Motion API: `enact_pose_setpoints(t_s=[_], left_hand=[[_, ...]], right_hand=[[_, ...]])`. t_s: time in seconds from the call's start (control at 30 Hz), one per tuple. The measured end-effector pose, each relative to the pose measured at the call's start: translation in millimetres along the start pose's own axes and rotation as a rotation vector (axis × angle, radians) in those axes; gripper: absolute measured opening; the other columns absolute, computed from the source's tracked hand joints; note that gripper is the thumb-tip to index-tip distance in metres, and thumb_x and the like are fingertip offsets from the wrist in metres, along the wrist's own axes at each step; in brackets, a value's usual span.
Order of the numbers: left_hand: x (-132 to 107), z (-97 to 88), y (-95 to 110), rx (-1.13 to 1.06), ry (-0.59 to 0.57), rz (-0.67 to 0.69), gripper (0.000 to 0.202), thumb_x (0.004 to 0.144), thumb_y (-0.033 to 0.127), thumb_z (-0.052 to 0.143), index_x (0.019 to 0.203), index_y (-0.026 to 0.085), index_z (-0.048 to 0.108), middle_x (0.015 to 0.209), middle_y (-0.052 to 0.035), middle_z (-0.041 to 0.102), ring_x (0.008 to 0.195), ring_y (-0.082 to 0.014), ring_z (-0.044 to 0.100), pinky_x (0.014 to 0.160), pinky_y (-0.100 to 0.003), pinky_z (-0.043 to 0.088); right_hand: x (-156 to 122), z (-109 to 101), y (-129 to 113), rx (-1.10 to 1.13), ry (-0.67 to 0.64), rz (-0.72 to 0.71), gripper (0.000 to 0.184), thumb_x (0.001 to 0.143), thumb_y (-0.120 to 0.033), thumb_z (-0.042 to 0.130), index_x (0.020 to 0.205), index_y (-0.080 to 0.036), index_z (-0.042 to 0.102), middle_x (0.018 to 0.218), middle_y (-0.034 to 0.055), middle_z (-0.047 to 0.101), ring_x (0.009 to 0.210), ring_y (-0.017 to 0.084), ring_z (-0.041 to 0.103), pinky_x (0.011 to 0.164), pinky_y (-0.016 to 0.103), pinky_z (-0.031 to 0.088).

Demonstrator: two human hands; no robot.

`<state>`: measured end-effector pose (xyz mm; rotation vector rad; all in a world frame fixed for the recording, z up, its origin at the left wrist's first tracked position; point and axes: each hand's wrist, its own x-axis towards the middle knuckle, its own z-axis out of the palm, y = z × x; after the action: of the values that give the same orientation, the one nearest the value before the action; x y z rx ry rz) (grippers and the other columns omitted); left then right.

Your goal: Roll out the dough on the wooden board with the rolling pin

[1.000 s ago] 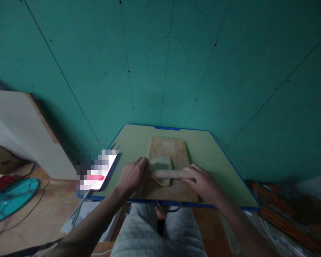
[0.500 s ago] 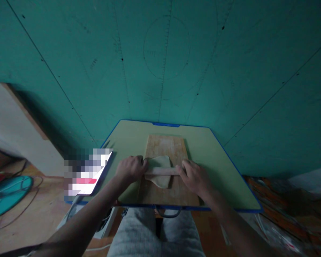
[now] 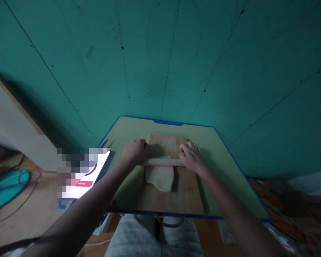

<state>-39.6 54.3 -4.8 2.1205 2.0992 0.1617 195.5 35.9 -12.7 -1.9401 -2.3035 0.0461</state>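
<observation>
A pale rolling pin (image 3: 164, 162) lies crosswise over the far part of a flat, uneven sheet of dough (image 3: 160, 178). My left hand (image 3: 135, 151) is closed at the pin's left end, its fingers partly hidden from above. At the other end my right hand (image 3: 191, 156) curls its fingers over the pin. Beneath the dough is a wooden cutting board (image 3: 187, 196), lightly floured toward its far end.
The board rests on a small pale-green folding table (image 3: 224, 178) with a blue rim and a front handle (image 3: 171, 224). A lit tablet (image 3: 82, 182), partly blurred out, stands at the left edge. Behind rises a green wall (image 3: 160, 64).
Both hands have pushed the rolling pin away from me, toward the dough's far edge. More of the near dough shows now. The view has shifted slightly.
</observation>
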Motion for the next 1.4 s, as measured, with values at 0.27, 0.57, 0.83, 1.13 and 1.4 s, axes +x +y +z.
enact_pose_setpoints(t_s=[0.27,0.57,0.83,1.13,1.4], left_hand=[[-46.4,12.0,-6.8,0.021,0.009,0.104,0.034,0.096,0.035,0.035,0.097,0.018,0.064,0.094,-0.0142,0.070,0.086,-0.0257,0.066,0.067,-0.031,0.046],[-107.5,10.1,-1.5,0.071,0.089,0.206,0.037,0.098,0.034,0.032,0.088,0.019,0.064,0.086,-0.0138,0.066,0.082,-0.0275,0.062,0.065,-0.034,0.042],[-90.9,8.8,1.4,0.086,0.019,0.141,0.041,0.098,0.035,0.032,0.092,0.015,0.068,0.089,-0.0163,0.071,0.087,-0.0300,0.067,0.068,-0.037,0.045],[-26.5,-0.4,11.9,0.036,0.010,0.016,0.047,0.095,0.042,0.031,0.100,0.018,0.071,0.098,-0.0152,0.073,0.091,-0.0292,0.070,0.072,-0.035,0.052],[13.8,1.2,11.4,0.025,0.006,0.019,0.041,0.094,0.037,0.035,0.104,0.017,0.069,0.101,-0.0148,0.071,0.090,-0.0286,0.070,0.071,-0.035,0.052]], right_hand=[[-45.0,17.6,-1.3,0.058,0.221,-0.169,0.041,0.096,-0.030,0.036,0.127,-0.018,0.061,0.140,0.0139,0.055,0.134,0.028,0.043,0.109,0.047,0.033],[-107.1,22.0,-11.9,0.122,0.244,-0.201,0.055,0.098,-0.039,0.035,0.144,-0.010,0.044,0.146,0.0179,0.048,0.137,0.031,0.040,0.110,0.049,0.039],[-82.2,23.1,-4.4,0.122,0.132,-0.190,0.062,0.099,-0.048,0.030,0.142,-0.008,0.049,0.150,0.0181,0.044,0.142,0.032,0.034,0.115,0.049,0.032],[-10.8,17.9,3.0,0.232,-0.089,-0.016,0.070,0.093,-0.060,0.039,0.148,-0.017,0.041,0.159,0.0153,0.027,0.145,0.031,0.029,0.114,0.046,0.030],[36.6,30.7,21.0,0.179,-0.090,-0.174,0.046,0.096,-0.040,0.041,0.134,-0.020,0.058,0.150,0.0128,0.045,0.144,0.026,0.032,0.113,0.044,0.030]])
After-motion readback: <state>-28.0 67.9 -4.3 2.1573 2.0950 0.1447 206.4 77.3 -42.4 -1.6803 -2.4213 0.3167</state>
